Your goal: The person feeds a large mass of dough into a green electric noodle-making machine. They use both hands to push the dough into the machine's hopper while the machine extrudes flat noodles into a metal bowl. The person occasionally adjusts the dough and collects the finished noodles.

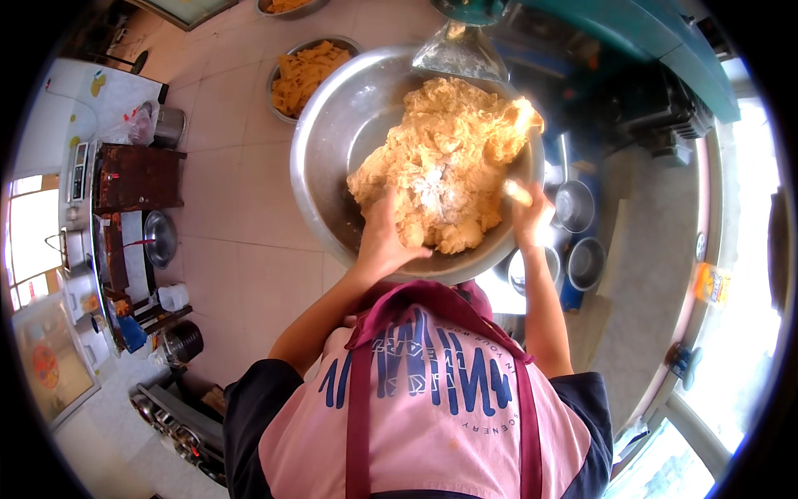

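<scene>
A large metal bowl (321,179) in front of me holds a big, rough mass of yellowish dough (457,141), with a patch of white flour (432,190) on top. My left hand (384,241) reaches inside the near left of the bowl. Its fingers are pressed around the dough's edge and partly hidden by it, while the thumb stretches along the near side. At the bowl's right rim is my right hand (534,214), closed over the edge with a pale, overexposed thumb or finger pointing inward; its other fingers are hidden.
Beyond the bowl hangs the metal chute (461,54) of a green machine (615,33). A basin of orange-yellow dough pieces (312,76) sits on the tiled floor at the far left. Several metal bowls (575,206) stand at the right. A brown cabinet (137,177) lines the left side.
</scene>
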